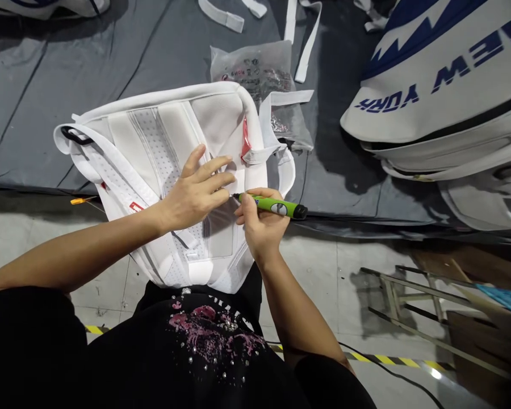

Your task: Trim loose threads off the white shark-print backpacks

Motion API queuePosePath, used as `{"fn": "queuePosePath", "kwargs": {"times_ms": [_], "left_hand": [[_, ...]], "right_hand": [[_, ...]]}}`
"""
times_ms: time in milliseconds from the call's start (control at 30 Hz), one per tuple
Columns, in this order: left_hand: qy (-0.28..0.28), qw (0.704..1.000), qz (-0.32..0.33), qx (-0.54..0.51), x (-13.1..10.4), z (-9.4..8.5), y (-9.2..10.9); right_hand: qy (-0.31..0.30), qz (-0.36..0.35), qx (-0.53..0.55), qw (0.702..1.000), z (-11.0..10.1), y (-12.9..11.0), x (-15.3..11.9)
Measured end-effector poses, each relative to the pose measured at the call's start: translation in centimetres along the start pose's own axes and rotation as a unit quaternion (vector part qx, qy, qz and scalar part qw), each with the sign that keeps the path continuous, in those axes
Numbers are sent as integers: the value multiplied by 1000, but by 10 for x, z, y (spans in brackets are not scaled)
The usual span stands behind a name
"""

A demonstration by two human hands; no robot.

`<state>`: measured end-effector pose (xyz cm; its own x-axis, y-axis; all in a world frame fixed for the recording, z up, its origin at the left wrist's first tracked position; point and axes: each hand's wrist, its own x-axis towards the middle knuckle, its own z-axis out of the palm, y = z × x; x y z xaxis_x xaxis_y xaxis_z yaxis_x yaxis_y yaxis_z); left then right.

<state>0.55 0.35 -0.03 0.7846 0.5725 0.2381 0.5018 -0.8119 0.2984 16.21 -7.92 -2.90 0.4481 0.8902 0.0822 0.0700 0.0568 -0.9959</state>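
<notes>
A white backpack [221,116] lies with its strap side up across the table's front edge, its lower end against my body. My left hand [202,187] rests on its back panel with the fingers spread. In my right hand [264,221] is a green marker pen [279,207] with a black end, held in a pinch. Its dark tip points left, close to the fingertips of my left hand. Whether the tip touches the fabric I cannot tell. A white strap [285,99] with a red tab [244,142] sticks out at the bag's right side.
Behind the backpack lies a clear plastic bag [251,65] of small parts on the grey-covered table [166,51]. Loose white straps [309,51] are scattered beyond it. A large white and blue bag [409,108] stands at right. A metal frame [421,307] is on the floor, with a black cable [387,369].
</notes>
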Motion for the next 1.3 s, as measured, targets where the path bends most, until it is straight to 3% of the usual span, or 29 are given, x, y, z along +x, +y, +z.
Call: {"fn": "queuePosePath", "kwargs": {"times_ms": [133, 400, 700, 900, 1067, 1300], "left_hand": [[-5, 1000, -12, -3, 1, 0, 1], [47, 998, 28, 37, -2, 8, -3], [70, 997, 23, 32, 0, 9, 0], [85, 996, 24, 9, 0, 12, -1], [88, 994, 48, 53, -1, 13, -3], [89, 989, 56, 101, -3, 17, -5]], "right_hand": [[7, -46, -28, 999, -1, 8, -1], [-2, -106, -89, 990, 0, 16, 3], [-8, -171, -197, 965, -3, 7, 12], [7, -165, -214, 963, 0, 9, 10], [22, -158, -204, 966, -2, 15, 6], [-5, -137, -168, 976, -1, 19, 3]]}}
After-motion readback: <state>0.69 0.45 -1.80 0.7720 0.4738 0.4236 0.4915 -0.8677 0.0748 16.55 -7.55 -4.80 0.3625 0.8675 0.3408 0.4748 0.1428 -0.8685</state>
